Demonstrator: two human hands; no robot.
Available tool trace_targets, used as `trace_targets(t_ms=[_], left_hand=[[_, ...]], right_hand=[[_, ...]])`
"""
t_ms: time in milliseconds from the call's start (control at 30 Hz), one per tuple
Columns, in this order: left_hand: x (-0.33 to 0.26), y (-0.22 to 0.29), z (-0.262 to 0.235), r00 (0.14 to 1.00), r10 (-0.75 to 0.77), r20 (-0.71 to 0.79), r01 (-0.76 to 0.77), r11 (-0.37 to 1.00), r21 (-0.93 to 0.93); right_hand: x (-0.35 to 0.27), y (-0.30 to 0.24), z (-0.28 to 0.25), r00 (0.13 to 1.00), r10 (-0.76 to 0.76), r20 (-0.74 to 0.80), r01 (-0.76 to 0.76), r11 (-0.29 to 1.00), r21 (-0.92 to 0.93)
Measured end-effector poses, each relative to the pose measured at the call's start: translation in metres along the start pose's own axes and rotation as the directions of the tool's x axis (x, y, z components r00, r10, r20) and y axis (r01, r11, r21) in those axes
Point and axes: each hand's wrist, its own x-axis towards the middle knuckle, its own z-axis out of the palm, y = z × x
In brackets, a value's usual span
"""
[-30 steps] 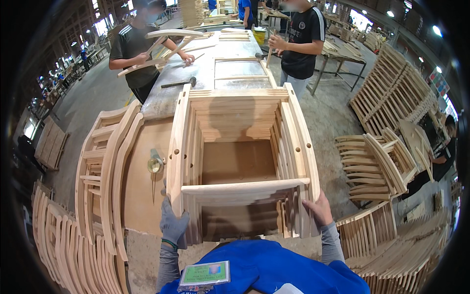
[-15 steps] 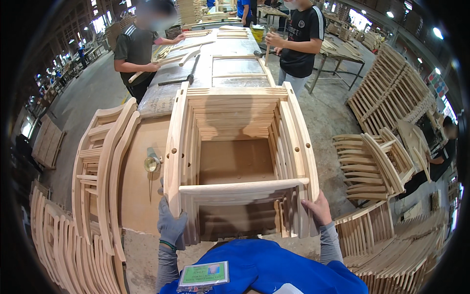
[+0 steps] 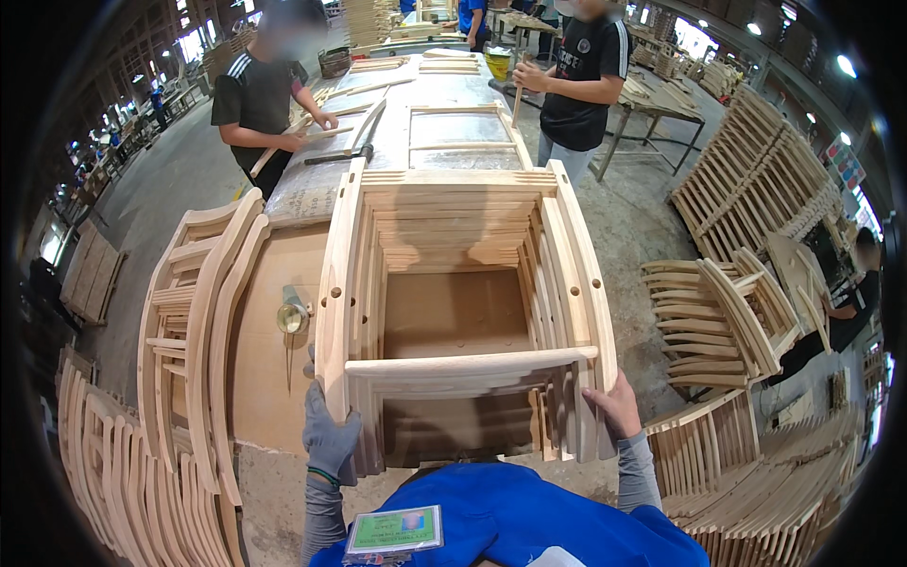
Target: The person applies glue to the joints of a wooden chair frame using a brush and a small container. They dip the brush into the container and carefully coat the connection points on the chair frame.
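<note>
A stack of pale wooden chair frames (image 3: 453,236) stands on the workbench (image 3: 260,378) right in front of me, its slats and curved rails forming an open box. My left hand (image 3: 329,430), in a grey glove, grips the near left rail of the stack. On the near right rail, my bare right hand (image 3: 619,406) holds the corner. A loose curved rail (image 3: 472,364) lies across the near top edge between my hands.
More chair frames lean at the left (image 3: 203,321) and lie piled on the floor at right (image 3: 727,321). A small round tin (image 3: 292,317) sits on the bench. Two people (image 3: 269,94) (image 3: 586,76) work at the long table (image 3: 444,104) beyond.
Both hands keep their grip on the frame stack. The view has shifted slightly; the person at far left has drawn back along the table.
</note>
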Motion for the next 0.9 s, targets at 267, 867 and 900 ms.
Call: trace_targets(t_ms=[267, 867, 900], left_hand=[[0.0, 0.003, -0.001, 1.0, -0.017, 0.011, 0.017, 1.0, -0.011], [0.001, -0.001, 0.002, 0.997, -0.067, 0.038, 0.065, 0.997, 0.052], [0.001, -0.002, 0.003, 0.998, -0.058, 0.033, 0.055, 0.996, 0.067]], right_hand=[[0.003, 0.013, -0.004, 1.0, 0.016, -0.008, -0.016, 0.999, -0.048], [0.003, 0.017, -0.003, 1.0, 0.003, -0.003, -0.003, 1.0, 0.021], [0.003, 0.017, -0.003, 1.0, 0.012, 0.004, -0.012, 1.0, 0.024]])
